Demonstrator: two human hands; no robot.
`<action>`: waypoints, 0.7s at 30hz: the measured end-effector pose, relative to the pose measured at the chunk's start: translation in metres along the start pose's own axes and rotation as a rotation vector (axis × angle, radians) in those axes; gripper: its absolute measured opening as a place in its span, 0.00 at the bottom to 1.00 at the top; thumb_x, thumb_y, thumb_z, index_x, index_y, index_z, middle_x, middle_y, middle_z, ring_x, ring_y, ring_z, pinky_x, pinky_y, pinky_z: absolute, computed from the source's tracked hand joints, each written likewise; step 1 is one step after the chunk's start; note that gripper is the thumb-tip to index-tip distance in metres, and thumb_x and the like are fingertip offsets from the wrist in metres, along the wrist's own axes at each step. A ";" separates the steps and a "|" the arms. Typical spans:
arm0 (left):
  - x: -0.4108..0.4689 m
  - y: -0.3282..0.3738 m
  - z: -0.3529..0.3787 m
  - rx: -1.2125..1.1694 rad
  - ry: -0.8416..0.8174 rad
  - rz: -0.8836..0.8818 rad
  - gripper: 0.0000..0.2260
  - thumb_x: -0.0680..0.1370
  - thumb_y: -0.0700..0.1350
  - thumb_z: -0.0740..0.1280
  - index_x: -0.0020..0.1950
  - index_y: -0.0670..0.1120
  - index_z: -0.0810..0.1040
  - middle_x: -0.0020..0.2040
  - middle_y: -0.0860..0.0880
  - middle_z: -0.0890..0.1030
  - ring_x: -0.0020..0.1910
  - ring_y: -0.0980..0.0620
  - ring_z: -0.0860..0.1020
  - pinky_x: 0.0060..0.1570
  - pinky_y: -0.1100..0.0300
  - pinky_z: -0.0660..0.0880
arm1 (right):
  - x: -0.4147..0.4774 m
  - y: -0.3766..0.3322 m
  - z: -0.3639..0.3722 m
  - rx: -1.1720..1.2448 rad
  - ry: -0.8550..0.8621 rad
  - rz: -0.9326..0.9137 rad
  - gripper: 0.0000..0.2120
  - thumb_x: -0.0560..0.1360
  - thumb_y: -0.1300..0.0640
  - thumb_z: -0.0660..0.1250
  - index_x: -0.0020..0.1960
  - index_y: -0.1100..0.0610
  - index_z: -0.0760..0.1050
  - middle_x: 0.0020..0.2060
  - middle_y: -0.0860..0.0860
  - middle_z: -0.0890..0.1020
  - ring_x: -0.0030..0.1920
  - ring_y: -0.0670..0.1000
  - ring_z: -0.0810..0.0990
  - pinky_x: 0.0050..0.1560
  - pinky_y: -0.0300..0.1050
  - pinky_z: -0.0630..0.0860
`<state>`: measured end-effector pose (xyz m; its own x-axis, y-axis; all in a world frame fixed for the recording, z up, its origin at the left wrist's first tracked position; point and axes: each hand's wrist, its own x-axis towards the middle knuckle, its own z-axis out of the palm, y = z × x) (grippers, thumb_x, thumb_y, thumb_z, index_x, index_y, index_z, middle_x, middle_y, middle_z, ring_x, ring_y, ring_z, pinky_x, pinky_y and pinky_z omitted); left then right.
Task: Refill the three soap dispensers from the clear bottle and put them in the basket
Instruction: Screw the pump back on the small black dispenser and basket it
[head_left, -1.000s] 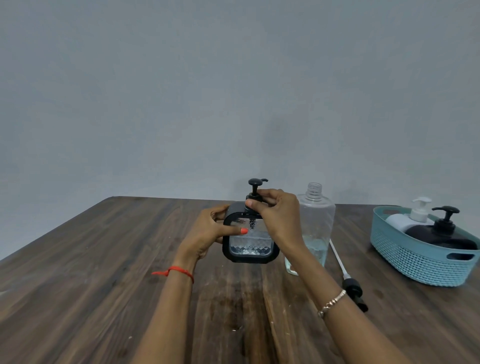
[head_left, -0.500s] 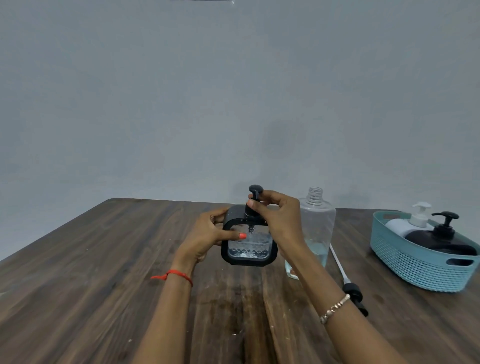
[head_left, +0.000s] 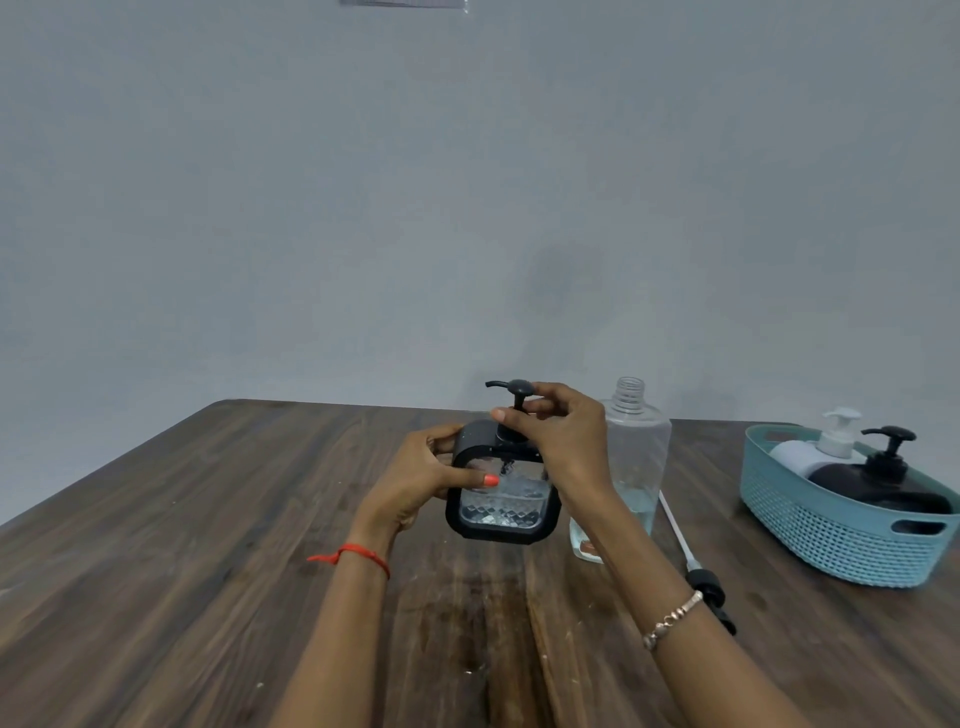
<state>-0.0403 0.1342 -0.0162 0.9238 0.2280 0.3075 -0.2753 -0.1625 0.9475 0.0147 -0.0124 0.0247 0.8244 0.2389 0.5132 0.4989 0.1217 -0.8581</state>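
currently two dispensers (head_left: 852, 467) sit in the basket (head_left: 831, 540) near the table's right edge; left hand (head_left: 415, 480) grips the third dispenser (head_left: 503, 499), right hand (head_left: 563, 441) pinches its pump; basketing remains.

There are three soap dispensers: one square dispenser (head_left: 503, 493) with a black frame, one white dispenser (head_left: 810, 449) and one black dispenser (head_left: 878, 480). There is one clear bottle (head_left: 636, 457), one blue basket (head_left: 831, 525), one loose pump (head_left: 696, 566) with a long tube, and one wooden table (head_left: 182, 571). Two hands are visible, the left hand (head_left: 415, 480) and the right hand (head_left: 563, 441).
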 end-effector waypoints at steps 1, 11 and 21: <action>0.000 0.000 0.000 -0.005 0.001 0.000 0.21 0.64 0.32 0.76 0.55 0.47 0.80 0.48 0.46 0.85 0.47 0.48 0.83 0.40 0.55 0.79 | 0.001 0.000 -0.001 0.003 -0.011 -0.001 0.16 0.62 0.61 0.78 0.49 0.56 0.80 0.35 0.47 0.77 0.37 0.47 0.80 0.38 0.33 0.78; -0.001 0.005 -0.001 -0.081 0.035 -0.032 0.17 0.66 0.31 0.73 0.52 0.45 0.81 0.42 0.50 0.85 0.40 0.52 0.84 0.33 0.59 0.78 | 0.006 0.002 -0.023 -0.074 -0.213 0.035 0.21 0.62 0.59 0.78 0.53 0.54 0.79 0.49 0.52 0.82 0.53 0.49 0.79 0.54 0.38 0.75; -0.004 0.039 0.019 -0.113 0.061 0.001 0.17 0.66 0.33 0.74 0.52 0.44 0.80 0.42 0.50 0.85 0.40 0.53 0.83 0.32 0.57 0.79 | 0.005 -0.020 -0.072 -0.313 -0.272 -0.008 0.23 0.65 0.64 0.76 0.59 0.59 0.77 0.50 0.51 0.82 0.52 0.49 0.80 0.58 0.46 0.76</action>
<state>-0.0497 0.1092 0.0183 0.9066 0.2866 0.3097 -0.3073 -0.0547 0.9500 0.0281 -0.0827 0.0461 0.7404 0.4902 0.4600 0.5967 -0.1641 -0.7855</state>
